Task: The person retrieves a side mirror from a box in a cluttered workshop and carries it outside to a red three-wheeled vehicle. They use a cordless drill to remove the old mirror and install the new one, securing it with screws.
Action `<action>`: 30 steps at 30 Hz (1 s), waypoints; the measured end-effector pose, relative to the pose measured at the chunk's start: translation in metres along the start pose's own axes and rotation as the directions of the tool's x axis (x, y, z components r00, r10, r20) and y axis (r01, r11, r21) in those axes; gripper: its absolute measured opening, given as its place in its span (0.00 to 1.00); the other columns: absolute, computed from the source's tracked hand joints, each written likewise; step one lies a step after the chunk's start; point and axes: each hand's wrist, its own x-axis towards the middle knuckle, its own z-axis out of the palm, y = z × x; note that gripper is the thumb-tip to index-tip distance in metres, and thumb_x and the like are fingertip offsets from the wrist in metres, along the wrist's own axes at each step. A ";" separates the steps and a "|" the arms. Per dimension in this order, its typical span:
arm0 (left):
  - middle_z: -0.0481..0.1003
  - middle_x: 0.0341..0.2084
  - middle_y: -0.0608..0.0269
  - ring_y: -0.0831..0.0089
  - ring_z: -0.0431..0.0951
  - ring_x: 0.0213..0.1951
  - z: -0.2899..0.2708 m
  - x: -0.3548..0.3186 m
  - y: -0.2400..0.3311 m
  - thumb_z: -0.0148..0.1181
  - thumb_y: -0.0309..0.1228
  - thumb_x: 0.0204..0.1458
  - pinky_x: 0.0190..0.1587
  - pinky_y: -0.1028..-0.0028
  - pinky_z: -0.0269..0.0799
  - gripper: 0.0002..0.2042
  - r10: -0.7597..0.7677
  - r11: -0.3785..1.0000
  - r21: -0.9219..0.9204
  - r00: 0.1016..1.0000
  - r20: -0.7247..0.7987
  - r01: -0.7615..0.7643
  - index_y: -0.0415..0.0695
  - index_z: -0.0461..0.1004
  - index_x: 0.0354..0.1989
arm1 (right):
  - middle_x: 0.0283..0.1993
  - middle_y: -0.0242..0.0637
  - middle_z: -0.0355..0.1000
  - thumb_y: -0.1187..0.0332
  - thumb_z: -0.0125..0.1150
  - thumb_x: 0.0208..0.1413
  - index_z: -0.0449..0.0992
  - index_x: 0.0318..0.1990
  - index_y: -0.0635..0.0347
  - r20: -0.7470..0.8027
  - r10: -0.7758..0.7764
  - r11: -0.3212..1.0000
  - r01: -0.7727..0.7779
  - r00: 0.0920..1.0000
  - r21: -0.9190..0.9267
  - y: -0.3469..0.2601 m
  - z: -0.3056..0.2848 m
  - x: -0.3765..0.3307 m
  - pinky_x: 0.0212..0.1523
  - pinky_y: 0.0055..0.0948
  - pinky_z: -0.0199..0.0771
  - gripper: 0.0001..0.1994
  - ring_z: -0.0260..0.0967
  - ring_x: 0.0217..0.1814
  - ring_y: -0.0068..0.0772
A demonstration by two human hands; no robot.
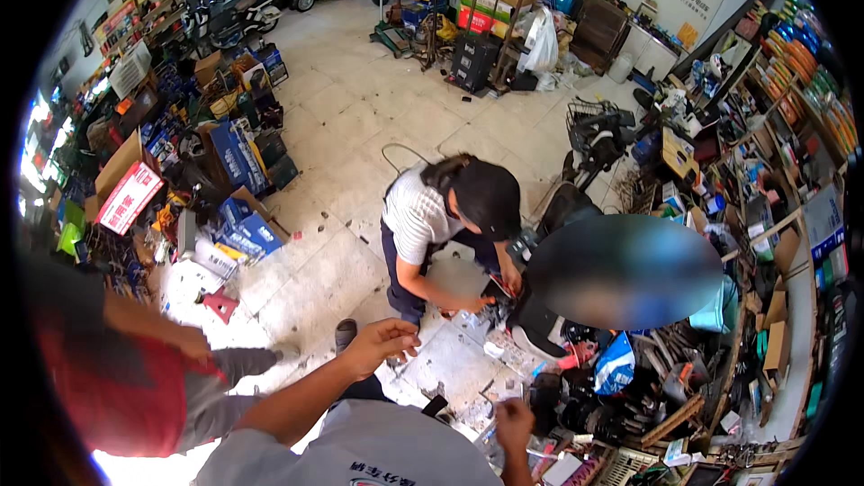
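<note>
My left hand (382, 347) is raised in front of me, its fingers bent together toward the thumb; anything pinched there is too small to make out. Lower and to the right, my right hand (515, 423) is closed with its fingers curled downward beside a pile of parts and tools, and what it grips is hidden. Ahead, a person in a striped shirt and black cap (487, 195) bends over a dark scooter (540, 313). That person's hand (468, 302) works low at the scooter's side, apart from both of mine.
Another person in a red and grey top (126, 378) stands close on my left. Metal parts and tools (666, 364) are heaped at right, near a blue-and-white bag (615, 364). Boxes (243, 229) crowd the left side of the tiled floor (328, 130). A blurred oval hides part of the right.
</note>
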 end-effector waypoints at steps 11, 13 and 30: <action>0.78 0.32 0.59 0.69 0.78 0.35 -0.338 0.081 0.191 0.65 0.36 0.57 0.45 0.69 0.75 0.19 0.339 0.941 0.032 0.935 -0.106 -0.337 0.37 0.73 0.52 | 0.41 0.44 0.78 0.57 0.54 0.65 0.78 0.46 0.54 0.713 -0.048 0.966 0.216 0.699 -0.146 -0.328 0.220 0.229 0.43 0.48 0.74 0.13 0.76 0.45 0.51; 0.78 0.33 0.60 0.69 0.78 0.36 -0.343 0.107 0.255 0.65 0.36 0.58 0.46 0.68 0.75 0.19 0.335 0.937 0.114 0.942 -0.018 -0.331 0.37 0.72 0.52 | 0.39 0.45 0.77 0.57 0.55 0.65 0.77 0.44 0.56 0.687 -0.127 0.981 0.194 0.715 -0.021 -0.369 0.248 0.252 0.43 0.48 0.74 0.13 0.76 0.44 0.52; 0.75 0.51 0.50 0.56 0.77 0.47 -0.781 0.570 0.424 0.53 0.38 0.61 0.51 0.59 0.70 0.19 -0.210 0.108 0.937 0.929 -0.305 0.332 0.42 0.70 0.58 | 0.44 0.47 0.79 0.61 0.56 0.64 0.73 0.55 0.55 0.349 -0.302 0.911 0.160 0.887 0.381 -0.543 0.446 0.685 0.43 0.47 0.76 0.15 0.76 0.44 0.54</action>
